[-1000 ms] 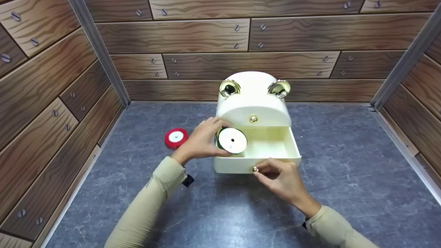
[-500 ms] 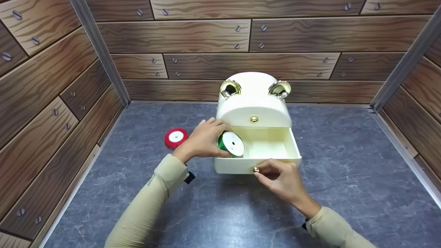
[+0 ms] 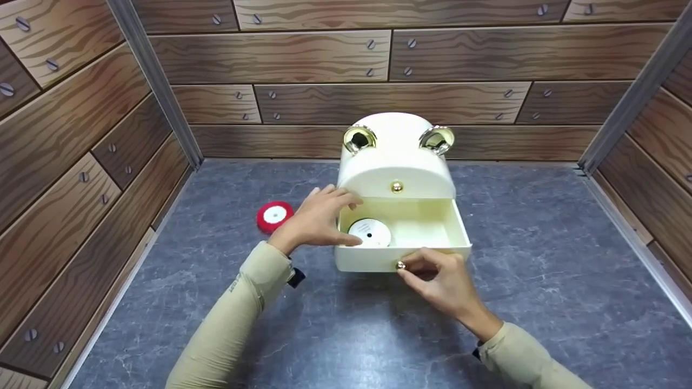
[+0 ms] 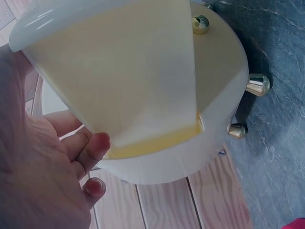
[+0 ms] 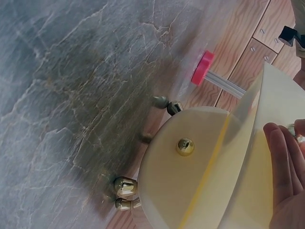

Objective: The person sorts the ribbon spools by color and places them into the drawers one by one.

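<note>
White, the disc-faced spool (image 3: 373,229) with a dark centre hole lies in the front left corner of the cream rectangular plastic drawer (image 3: 367,259); its flat printed face points up, its axis running through the hole roughly upright. Exact level cannot be told, its near edge being hidden. The drawer projects toward the person from a glossy white round-topped cabinet (image 3: 398,143). The left hand (image 3: 319,219) is over the drawer's left side, thumb and fingers spread apart, thumb tip at the spool's edge; contact cannot be determined. The right hand (image 3: 443,278) pinches the small gold ball knob (image 3: 400,265) on the drawer front. The hands are apart. A red ring-shaped spool (image 3: 275,215) with a white centre lies left of the cabinet on a dark grey, white-veined surface (image 3: 346,335). Wood-plank-patterned walls (image 3: 465,54) with printed screws enclose the back and sides.
</note>
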The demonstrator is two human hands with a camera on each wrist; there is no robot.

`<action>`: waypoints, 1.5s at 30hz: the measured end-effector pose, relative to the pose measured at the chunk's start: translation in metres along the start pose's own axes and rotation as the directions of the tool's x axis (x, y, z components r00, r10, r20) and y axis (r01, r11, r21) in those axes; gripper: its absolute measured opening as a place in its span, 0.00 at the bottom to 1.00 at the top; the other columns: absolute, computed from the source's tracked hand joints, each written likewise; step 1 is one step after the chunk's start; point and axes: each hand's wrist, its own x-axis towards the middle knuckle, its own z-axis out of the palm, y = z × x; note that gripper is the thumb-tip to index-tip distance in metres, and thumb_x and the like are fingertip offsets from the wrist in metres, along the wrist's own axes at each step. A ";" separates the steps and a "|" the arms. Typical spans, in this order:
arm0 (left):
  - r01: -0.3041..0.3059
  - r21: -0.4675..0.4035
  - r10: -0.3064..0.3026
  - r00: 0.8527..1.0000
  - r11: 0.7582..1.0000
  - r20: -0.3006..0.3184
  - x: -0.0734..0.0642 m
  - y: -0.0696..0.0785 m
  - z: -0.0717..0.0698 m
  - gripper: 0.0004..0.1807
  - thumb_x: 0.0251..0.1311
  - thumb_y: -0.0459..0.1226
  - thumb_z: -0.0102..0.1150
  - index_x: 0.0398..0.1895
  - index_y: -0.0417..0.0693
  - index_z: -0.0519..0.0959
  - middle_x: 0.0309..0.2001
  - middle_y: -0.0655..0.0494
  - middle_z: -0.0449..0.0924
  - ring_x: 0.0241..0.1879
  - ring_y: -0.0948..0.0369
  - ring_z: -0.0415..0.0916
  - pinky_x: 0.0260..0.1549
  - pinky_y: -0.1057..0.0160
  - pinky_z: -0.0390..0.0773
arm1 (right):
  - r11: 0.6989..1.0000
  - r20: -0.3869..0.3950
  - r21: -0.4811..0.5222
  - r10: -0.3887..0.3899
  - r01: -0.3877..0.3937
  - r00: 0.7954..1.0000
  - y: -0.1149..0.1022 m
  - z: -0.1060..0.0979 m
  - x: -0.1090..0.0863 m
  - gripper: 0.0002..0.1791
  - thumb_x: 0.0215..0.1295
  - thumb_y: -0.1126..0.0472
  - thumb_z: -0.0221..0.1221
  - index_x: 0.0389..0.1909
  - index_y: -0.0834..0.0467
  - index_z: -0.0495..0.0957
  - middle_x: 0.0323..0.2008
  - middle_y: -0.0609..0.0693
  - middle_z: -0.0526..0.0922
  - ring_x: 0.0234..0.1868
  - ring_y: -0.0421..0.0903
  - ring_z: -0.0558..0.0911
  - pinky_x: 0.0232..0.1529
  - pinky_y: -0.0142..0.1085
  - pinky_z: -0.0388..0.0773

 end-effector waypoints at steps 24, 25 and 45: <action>-0.166 -0.161 0.055 0.843 0.973 -0.534 0.010 -0.007 -0.008 0.30 0.57 0.42 0.76 0.63 0.48 0.78 0.57 0.50 0.78 0.53 0.53 0.73 0.53 0.56 0.77 | 1.000 -0.015 0.011 -0.027 0.028 1.000 0.004 0.000 -0.002 0.14 0.49 0.76 0.75 0.34 0.57 0.88 0.31 0.50 0.91 0.30 0.40 0.90 0.32 0.27 0.85; -0.168 -0.164 0.049 0.829 0.972 -0.557 0.012 -0.008 -0.009 0.33 0.56 0.43 0.77 0.66 0.49 0.76 0.60 0.50 0.77 0.56 0.54 0.71 0.57 0.56 0.76 | 1.000 -0.015 0.010 -0.028 0.028 0.999 0.004 0.000 -0.002 0.14 0.49 0.76 0.75 0.34 0.57 0.88 0.31 0.50 0.91 0.29 0.40 0.90 0.32 0.27 0.85; -0.132 -0.434 -0.056 0.918 0.891 -0.393 0.046 -0.030 -0.017 0.53 0.60 0.52 0.74 0.84 0.71 0.52 0.79 0.60 0.61 0.68 0.56 0.71 0.66 0.47 0.71 | 1.000 -0.018 -0.004 -0.026 0.026 1.000 0.002 0.001 -0.001 0.14 0.50 0.75 0.76 0.34 0.55 0.88 0.31 0.48 0.91 0.29 0.39 0.89 0.31 0.27 0.85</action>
